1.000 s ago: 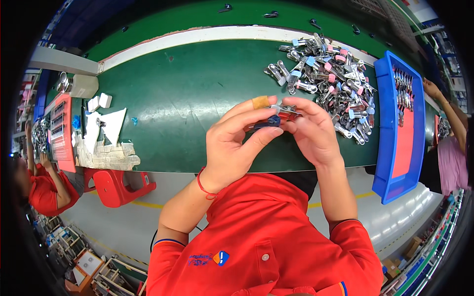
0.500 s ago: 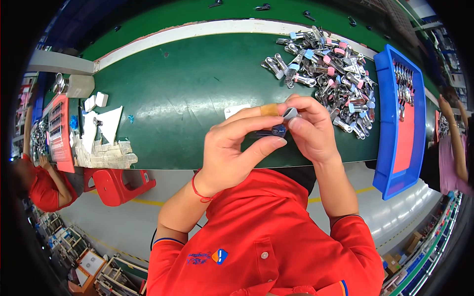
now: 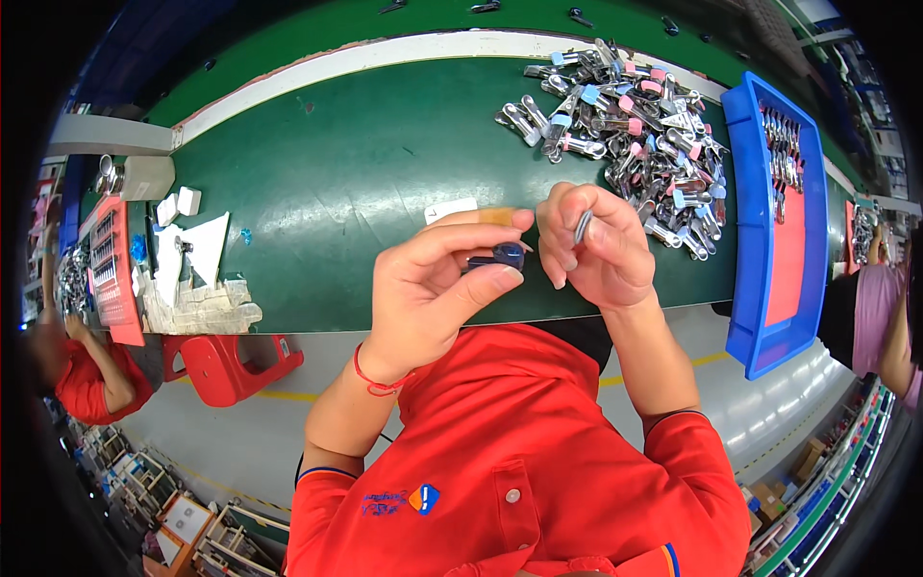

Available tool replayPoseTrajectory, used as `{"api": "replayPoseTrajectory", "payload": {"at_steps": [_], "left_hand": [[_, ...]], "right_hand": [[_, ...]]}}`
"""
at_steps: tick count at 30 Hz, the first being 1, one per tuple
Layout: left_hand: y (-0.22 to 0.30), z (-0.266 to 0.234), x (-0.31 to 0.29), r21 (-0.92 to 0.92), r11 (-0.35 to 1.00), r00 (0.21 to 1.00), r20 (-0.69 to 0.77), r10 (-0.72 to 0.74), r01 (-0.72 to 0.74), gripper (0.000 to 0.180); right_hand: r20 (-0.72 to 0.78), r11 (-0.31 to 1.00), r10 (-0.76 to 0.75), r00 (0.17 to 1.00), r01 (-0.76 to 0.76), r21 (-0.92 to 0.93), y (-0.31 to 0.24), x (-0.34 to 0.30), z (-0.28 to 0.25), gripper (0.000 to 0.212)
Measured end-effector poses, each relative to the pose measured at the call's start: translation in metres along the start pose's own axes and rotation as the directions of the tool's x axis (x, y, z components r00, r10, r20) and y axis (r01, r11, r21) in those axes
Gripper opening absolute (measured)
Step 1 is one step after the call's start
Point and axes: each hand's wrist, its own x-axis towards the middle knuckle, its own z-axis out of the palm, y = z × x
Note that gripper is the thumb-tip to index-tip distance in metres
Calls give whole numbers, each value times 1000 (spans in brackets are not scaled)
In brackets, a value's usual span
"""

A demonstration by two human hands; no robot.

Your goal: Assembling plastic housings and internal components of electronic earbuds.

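Observation:
My left hand [image 3: 419, 290] is closed on a small glossy dark blue part [image 3: 509, 255] with a rounded head and a short stem, shaped like an earbud. Thumb and fingers pinch it, its round end facing right. A tan wrap covers one of those fingers. Just to the right, my right hand [image 3: 615, 255] pinches a small thin grey piece [image 3: 583, 226] between thumb and fingers, seen nearly edge-on. A narrow gap separates the hands, both above the green table [image 3: 336, 192]. Behind my left fingers lies a small white label [image 3: 450, 209].
Metal clips with pink and blue tips [image 3: 663, 144] are heaped at the back right. Beside them stands a blue tray [image 3: 740, 221] with a row of clips. White pieces [image 3: 202, 248] lie at left, near a red stool [image 3: 213, 370]. Small dark parts dot the far green strip.
My hands have drawn apart: the right moved slightly right with the grey piece, which has turned edge-on. The left shifted left, leaving the dark part more exposed.

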Motion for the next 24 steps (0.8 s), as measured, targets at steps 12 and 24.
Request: {"api": "replayPoseTrajectory", "payload": {"at_steps": [12,24], "left_hand": [[-22,-5,1,-54,991,989,-83,-125,121,29],[-19,-1,0,92,995,999,-44,-27,31,29]], "right_hand": [[-189,564,-7,982,-152,-812,-16,0,31,18],[-368,889,99,924,-249,-385,-6,-4,23,35]]}}
